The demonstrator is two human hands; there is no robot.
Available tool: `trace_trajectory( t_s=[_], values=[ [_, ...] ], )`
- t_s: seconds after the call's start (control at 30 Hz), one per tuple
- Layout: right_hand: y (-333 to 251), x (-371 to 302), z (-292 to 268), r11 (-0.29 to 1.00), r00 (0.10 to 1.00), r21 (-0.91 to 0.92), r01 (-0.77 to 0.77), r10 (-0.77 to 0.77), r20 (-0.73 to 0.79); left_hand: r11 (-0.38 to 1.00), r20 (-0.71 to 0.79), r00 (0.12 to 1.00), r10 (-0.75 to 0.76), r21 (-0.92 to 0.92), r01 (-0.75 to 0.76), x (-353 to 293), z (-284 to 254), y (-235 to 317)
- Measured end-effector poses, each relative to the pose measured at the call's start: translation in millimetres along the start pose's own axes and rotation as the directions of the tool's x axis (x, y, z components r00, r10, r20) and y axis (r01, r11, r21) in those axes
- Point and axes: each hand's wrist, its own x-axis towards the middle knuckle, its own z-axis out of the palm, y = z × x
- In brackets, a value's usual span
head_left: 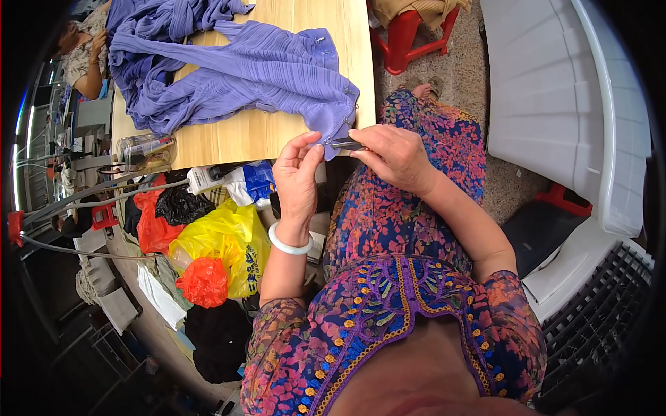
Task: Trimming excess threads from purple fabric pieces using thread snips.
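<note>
A purple pleated garment (270,76) lies spread over the wooden table, its near corner hanging past the edge. Small metal fasteners, which look like pins or hooks, sit along its right edge. My left hand (300,166) pinches that corner between thumb and fingertips. In my right hand (397,156) is a pair of small dark thread snips (345,143), gripped between thumb and fingers. Their tip meets the cloth close to my left fingertips. Fingers partly cover the snips, so whether the blades are apart cannot be seen.
A clear jar of tools (147,150) stands at the table's (229,142) near left corner. Below are a power strip (208,179) and yellow (229,239) and red plastic bags. A red stool (409,41) stands beyond right, a large grey-white bin (544,90) nearer. Another person sits far left.
</note>
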Motion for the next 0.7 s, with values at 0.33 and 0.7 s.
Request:
trace_trajectory(
  t_s=[0.33,0.7],
  values=[
    [-2.3,1.7,0.3,0.999,1.000,-0.026,0.023,-0.023,0.014,0.978,0.037,0.994,0.098,0.179,-0.103,-4.7,2.2,-1.3],
    [2.0,1.2,3.5,1.000,1.000,0.014,0.006,-0.006,0.020,0.981,0.031,0.996,0.081,0.176,-0.086,-2.9,3.6,-3.5]
  ],
)
